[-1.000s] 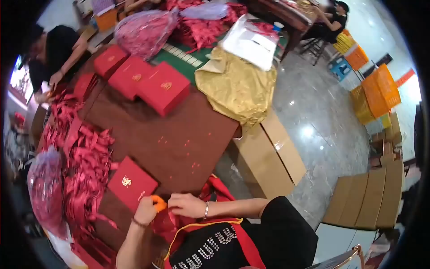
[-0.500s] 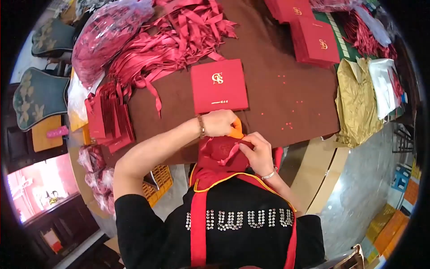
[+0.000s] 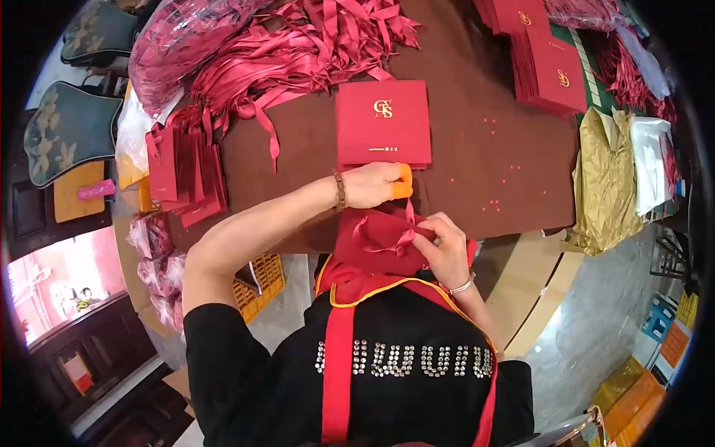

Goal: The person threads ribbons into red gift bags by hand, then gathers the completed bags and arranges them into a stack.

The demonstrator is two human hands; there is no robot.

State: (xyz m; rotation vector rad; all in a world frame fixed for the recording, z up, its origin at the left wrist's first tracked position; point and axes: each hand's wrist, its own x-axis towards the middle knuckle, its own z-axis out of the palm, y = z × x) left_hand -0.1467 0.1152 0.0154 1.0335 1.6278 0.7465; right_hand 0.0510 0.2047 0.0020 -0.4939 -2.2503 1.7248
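Your left hand [image 3: 371, 185], wearing orange finger covers [image 3: 402, 191], has its fingers drawn together at the upper end of a narrow pink ribbon [image 3: 410, 211] — the strand runs down from their tips. Your right hand [image 3: 447, 244] is nearly closed, thumb against fingers, pinching a looped pink tie [image 3: 404, 240] at the red pouch [image 3: 365, 244]. That pouch sits just in front of you, at the near edge of the brown-covered table [image 3: 514, 220], over your red apron [image 3: 340, 372]. Just beyond your left hand lies a red folder-like piece [image 3: 383, 123] with gold lettering. Farther off — a heap of pink ribbons [image 3: 298, 67]; to the right, stacked red pieces [image 3: 555, 74] near a gold sheet [image 3: 605, 179].
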